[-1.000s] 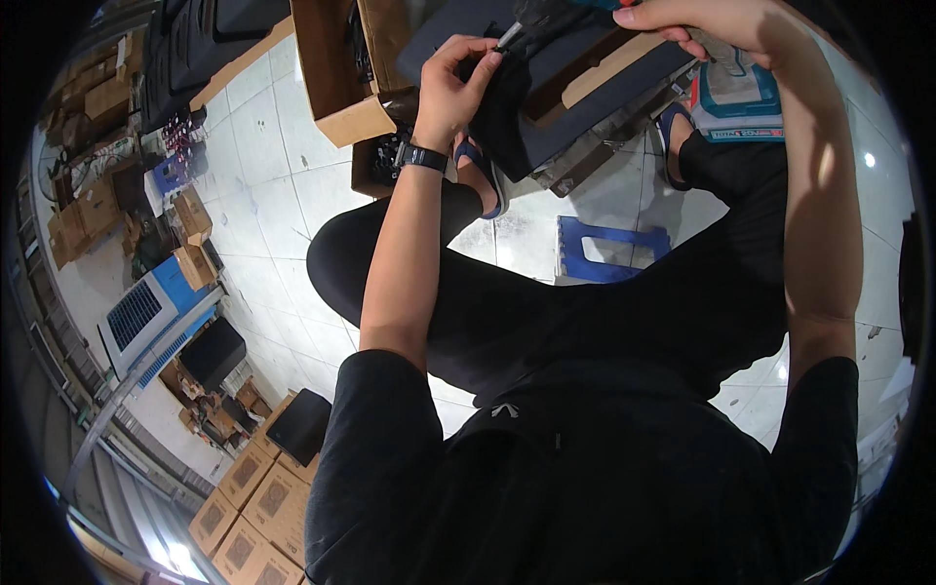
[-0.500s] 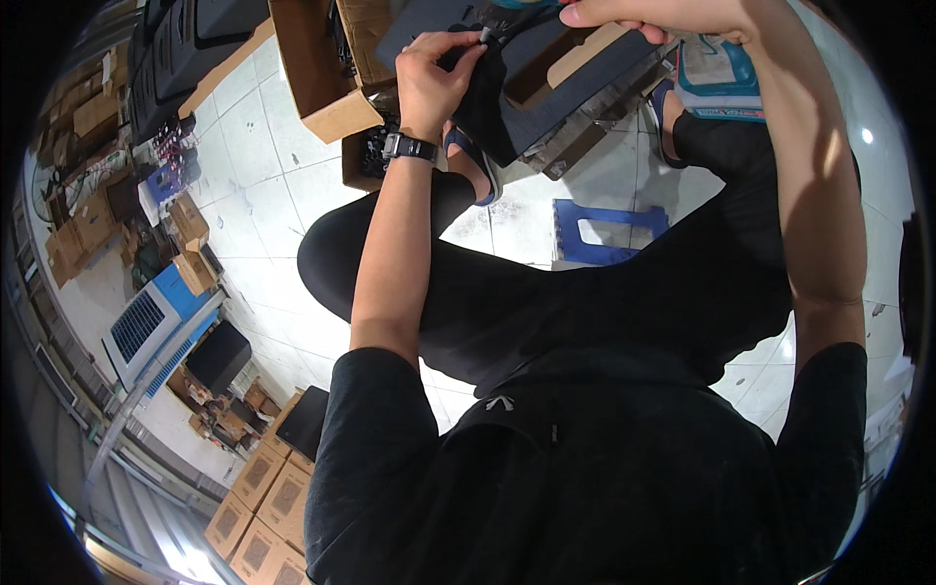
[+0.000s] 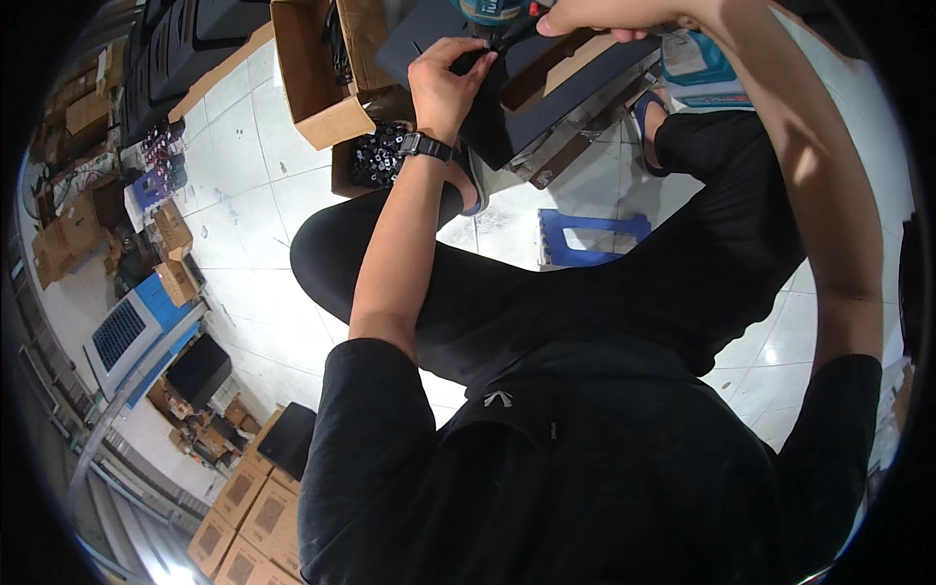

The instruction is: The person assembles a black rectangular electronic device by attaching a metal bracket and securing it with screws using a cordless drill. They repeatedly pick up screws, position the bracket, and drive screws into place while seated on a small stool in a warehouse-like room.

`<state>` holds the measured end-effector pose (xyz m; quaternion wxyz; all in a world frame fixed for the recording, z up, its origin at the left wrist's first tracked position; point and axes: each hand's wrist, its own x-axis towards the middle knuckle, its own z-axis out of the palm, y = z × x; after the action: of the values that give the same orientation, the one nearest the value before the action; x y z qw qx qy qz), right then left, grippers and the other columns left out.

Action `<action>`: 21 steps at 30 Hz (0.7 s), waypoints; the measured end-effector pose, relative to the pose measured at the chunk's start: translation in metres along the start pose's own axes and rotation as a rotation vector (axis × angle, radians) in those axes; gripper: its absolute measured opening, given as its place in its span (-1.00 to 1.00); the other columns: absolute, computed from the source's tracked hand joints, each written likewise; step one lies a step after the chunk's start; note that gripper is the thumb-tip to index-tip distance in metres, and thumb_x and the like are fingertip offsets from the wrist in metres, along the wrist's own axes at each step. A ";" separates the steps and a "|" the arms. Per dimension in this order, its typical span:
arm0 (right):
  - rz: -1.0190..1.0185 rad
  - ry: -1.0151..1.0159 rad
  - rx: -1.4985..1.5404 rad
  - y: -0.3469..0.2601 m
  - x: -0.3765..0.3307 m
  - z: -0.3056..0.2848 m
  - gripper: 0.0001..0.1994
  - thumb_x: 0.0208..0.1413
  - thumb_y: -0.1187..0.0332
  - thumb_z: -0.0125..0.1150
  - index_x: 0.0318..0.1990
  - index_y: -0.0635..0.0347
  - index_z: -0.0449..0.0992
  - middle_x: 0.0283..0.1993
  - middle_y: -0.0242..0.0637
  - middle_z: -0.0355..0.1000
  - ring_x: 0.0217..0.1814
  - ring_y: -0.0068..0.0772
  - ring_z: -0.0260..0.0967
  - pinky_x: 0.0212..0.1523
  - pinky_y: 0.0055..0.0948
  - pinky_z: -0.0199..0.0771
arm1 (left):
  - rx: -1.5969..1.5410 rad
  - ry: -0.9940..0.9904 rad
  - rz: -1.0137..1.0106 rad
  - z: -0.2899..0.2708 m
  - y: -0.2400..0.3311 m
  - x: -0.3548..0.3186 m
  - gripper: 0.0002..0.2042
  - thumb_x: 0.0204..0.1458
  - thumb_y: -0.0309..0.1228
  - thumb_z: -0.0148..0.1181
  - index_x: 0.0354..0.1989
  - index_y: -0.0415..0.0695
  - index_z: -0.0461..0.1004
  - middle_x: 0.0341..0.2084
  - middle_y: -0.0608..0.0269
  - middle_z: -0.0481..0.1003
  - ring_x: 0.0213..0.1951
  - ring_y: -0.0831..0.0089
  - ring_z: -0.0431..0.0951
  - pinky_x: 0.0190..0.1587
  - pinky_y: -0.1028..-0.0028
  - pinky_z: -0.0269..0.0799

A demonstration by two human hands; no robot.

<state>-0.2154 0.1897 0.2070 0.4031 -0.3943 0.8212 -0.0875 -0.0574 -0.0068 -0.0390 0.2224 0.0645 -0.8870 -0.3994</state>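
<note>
At the top of the view my right hand (image 3: 624, 18) is closed on the grip of a teal and black power drill (image 3: 487, 8); its battery base (image 3: 702, 63) shows beyond my wrist. My left hand (image 3: 441, 86), with a watch on the wrist, holds thumb and forefinger close together at the drill's tip. Whatever small thing lies between those fingertips is too small to make out. Below both hands is a dark flat panel (image 3: 414, 44) with a long rectangular cutout.
Left of the panel stands an open cardboard box (image 3: 336, 127), beside a bin of small black and silver parts (image 3: 375, 161). A blue folding stool (image 3: 593, 239) is on the tiled floor between my legs. Stacked cartons (image 3: 239, 497) and a blue-white air cooler (image 3: 127, 331) are at the left.
The drill and my right hand have shifted left, and more of the teal drill body shows. My left hand has moved slightly right. The view has shifted a little, revealing more of the parts bin.
</note>
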 end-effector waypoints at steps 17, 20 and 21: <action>0.220 0.075 -0.430 -0.078 0.049 0.038 -0.66 0.01 0.26 0.19 -0.18 0.33 0.69 -0.16 0.13 0.63 -0.09 -0.01 0.66 -0.08 -0.17 0.67 | 0.361 -0.018 -0.113 -0.005 -0.013 -0.014 -0.60 -0.17 0.10 0.54 -0.24 0.15 0.77 -0.24 0.52 0.63 -0.01 0.28 0.49 0.00 0.16 0.18; 0.346 0.025 -0.347 -0.088 0.045 0.028 -0.64 0.00 0.20 0.24 -0.18 0.31 0.69 -0.18 0.09 0.64 -0.11 -0.07 0.66 -0.08 -0.21 0.66 | 0.356 0.017 -0.086 -0.002 -0.014 -0.017 -0.61 -0.16 0.10 0.53 -0.20 0.19 0.77 -0.22 0.54 0.62 -0.01 0.29 0.48 -0.01 0.16 0.16; 0.360 0.033 -0.343 -0.086 0.045 0.026 -0.64 0.00 0.19 0.25 -0.18 0.30 0.69 -0.19 0.08 0.64 -0.12 -0.09 0.66 -0.07 -0.23 0.65 | 0.359 0.018 -0.093 -0.001 -0.014 -0.018 -0.61 -0.16 0.10 0.53 -0.20 0.20 0.78 -0.22 0.55 0.62 -0.01 0.29 0.47 -0.01 0.16 0.16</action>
<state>-0.1628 0.1037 0.2028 0.3259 -0.3025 0.8877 0.1198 -0.0421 -0.0117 -0.0547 0.1965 0.1477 -0.9381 -0.2439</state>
